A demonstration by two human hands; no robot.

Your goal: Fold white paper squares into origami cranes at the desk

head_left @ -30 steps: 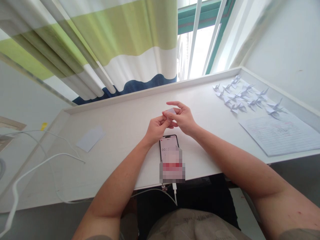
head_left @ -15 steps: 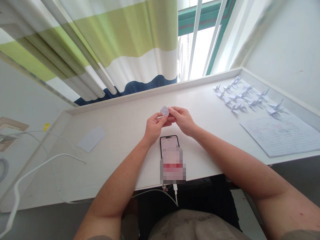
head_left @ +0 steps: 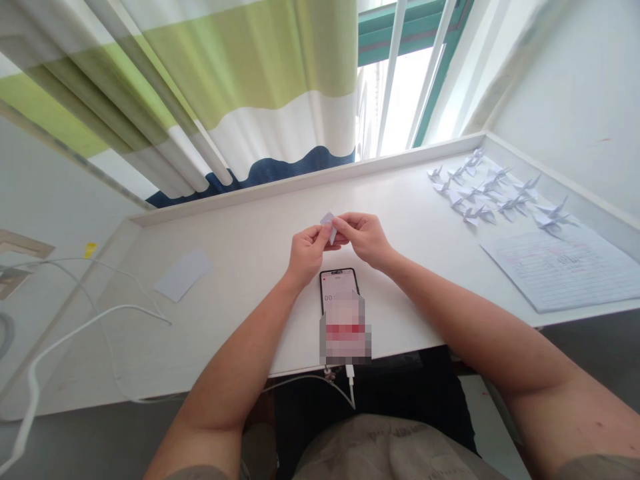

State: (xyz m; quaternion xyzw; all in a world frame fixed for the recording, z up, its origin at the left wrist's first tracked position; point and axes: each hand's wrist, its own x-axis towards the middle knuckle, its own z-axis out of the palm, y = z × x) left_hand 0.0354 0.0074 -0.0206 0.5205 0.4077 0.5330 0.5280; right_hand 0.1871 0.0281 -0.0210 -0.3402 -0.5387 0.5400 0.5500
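Observation:
My left hand (head_left: 306,253) and my right hand (head_left: 364,237) meet above the middle of the white desk (head_left: 240,267). Both pinch a small folded piece of white paper (head_left: 329,225) between thumb and fingertips. The paper's upper corner sticks up between the two hands. A phone (head_left: 340,300) lies flat on the desk just below my hands, with a white cable plugged into its near end.
Several folded paper cranes (head_left: 493,193) lie at the far right of the desk, beside a lined sheet (head_left: 563,267). A small stack of white paper squares (head_left: 183,275) lies at the left. White cables (head_left: 90,320) trail over the left edge. A striped curtain (head_left: 200,87) hangs behind.
My right hand's fingers, spread a second ago, have closed onto the paper. The folded piece now stands more upright between my fingertips.

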